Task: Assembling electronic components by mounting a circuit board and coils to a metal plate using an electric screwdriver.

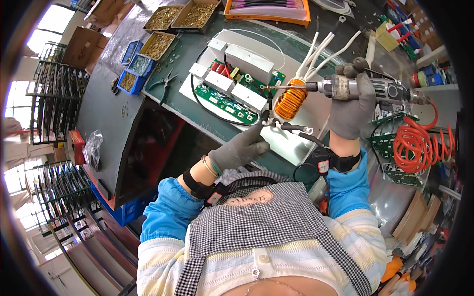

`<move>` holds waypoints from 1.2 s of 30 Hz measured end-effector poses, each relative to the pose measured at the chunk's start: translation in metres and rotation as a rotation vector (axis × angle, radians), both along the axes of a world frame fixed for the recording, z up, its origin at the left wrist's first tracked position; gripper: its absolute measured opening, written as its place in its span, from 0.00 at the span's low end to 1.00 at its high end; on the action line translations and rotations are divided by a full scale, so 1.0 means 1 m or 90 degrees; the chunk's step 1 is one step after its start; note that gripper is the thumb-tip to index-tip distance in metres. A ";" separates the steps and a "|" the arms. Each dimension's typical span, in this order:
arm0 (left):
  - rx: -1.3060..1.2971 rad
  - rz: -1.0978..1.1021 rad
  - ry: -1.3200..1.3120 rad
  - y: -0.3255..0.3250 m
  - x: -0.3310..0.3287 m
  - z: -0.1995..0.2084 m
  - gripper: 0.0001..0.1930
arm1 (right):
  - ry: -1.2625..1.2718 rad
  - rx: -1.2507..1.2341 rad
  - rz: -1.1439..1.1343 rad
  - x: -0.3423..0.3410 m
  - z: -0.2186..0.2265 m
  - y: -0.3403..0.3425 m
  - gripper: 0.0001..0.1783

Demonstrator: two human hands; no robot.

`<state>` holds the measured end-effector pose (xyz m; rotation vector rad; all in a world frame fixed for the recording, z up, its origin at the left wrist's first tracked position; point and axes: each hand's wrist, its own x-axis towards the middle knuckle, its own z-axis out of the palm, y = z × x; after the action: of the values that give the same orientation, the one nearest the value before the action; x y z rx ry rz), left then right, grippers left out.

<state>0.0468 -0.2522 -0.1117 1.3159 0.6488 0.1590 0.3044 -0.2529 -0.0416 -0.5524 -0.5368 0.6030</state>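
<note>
My right hand [353, 98], in a grey glove, is closed around a silver and black power screwdriver [363, 89]. Its long thin bit [286, 87] points left, passing in front of an orange-wound coil [290, 100], and the tip is over a green circuit board [224, 101] with white heat-sink blocks [250, 63]. My left hand [239, 149], also gloved, reaches to the board's near right corner. Its index finger is stretched against a black cable end [266, 116], with the thumb apart from it. Black cables with ring terminals [308, 130] lie just right of that fingertip.
White leads [321, 54] rise from the coil. Pliers [164, 85] and blue bins [129, 82] of small parts are at the left; cardboard trays of brass-coloured parts [197, 15] stand behind. A red coiled hose [417, 145] hangs at the right beside other circuit boards [387, 150].
</note>
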 end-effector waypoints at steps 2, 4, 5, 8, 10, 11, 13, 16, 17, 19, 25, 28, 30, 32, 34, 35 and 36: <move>-0.041 0.002 0.032 0.000 0.000 0.001 0.43 | -0.009 -0.011 -0.002 0.005 0.002 -0.002 0.21; -0.090 0.001 0.044 0.002 0.000 0.001 0.45 | 0.025 0.005 0.011 0.010 0.003 -0.005 0.20; -0.114 0.005 0.031 0.004 -0.001 0.001 0.46 | 0.018 0.003 0.008 0.011 0.003 -0.005 0.19; -0.140 -0.013 -0.012 0.007 0.001 0.001 0.48 | -0.002 -0.020 0.019 0.012 0.001 -0.002 0.19; -0.131 -0.016 -0.027 0.007 0.002 0.001 0.49 | -0.003 -0.002 0.035 0.008 -0.001 0.002 0.21; -0.120 -0.008 -0.028 0.006 0.002 0.002 0.49 | -0.007 -0.006 0.030 0.005 -0.001 0.004 0.21; -0.106 -0.005 -0.025 0.005 0.002 0.002 0.48 | -0.018 -0.011 0.024 0.001 -0.001 0.008 0.23; -0.085 -0.023 -0.008 0.007 0.001 0.004 0.48 | -0.025 -0.009 0.032 -0.002 0.001 0.011 0.23; -0.067 -0.031 0.004 0.008 0.001 0.004 0.47 | -0.028 -0.004 0.035 -0.003 0.002 0.012 0.23; -0.032 -0.044 0.030 0.010 0.001 0.006 0.46 | -0.030 0.002 0.038 -0.004 0.003 0.014 0.23; -0.031 -0.041 0.092 0.011 0.003 0.011 0.42 | -0.084 0.001 0.050 -0.019 0.008 0.018 0.22; -0.050 -0.012 0.157 0.010 0.004 0.011 0.30 | -0.119 0.037 0.114 -0.025 0.015 0.021 0.22; -0.112 0.019 0.199 0.011 0.005 0.010 0.20 | -0.173 0.049 0.172 -0.028 0.020 0.024 0.24; -0.124 0.032 0.203 0.013 0.005 0.009 0.17 | -0.234 0.047 0.203 -0.033 0.025 0.029 0.23; -0.134 0.015 0.230 0.015 0.005 0.008 0.21 | -0.315 0.045 0.261 -0.037 0.030 0.035 0.25; -0.148 0.008 0.209 0.015 0.004 0.009 0.20 | -0.342 0.017 0.235 -0.040 0.032 0.037 0.23; -0.163 -0.002 0.190 0.016 0.004 0.010 0.20 | -0.351 0.001 0.250 -0.042 0.033 0.039 0.23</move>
<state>0.0504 -0.2366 -0.1021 1.1010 0.8891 -0.1227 0.2624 -0.2142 -0.0082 -0.6173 -1.1843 0.8241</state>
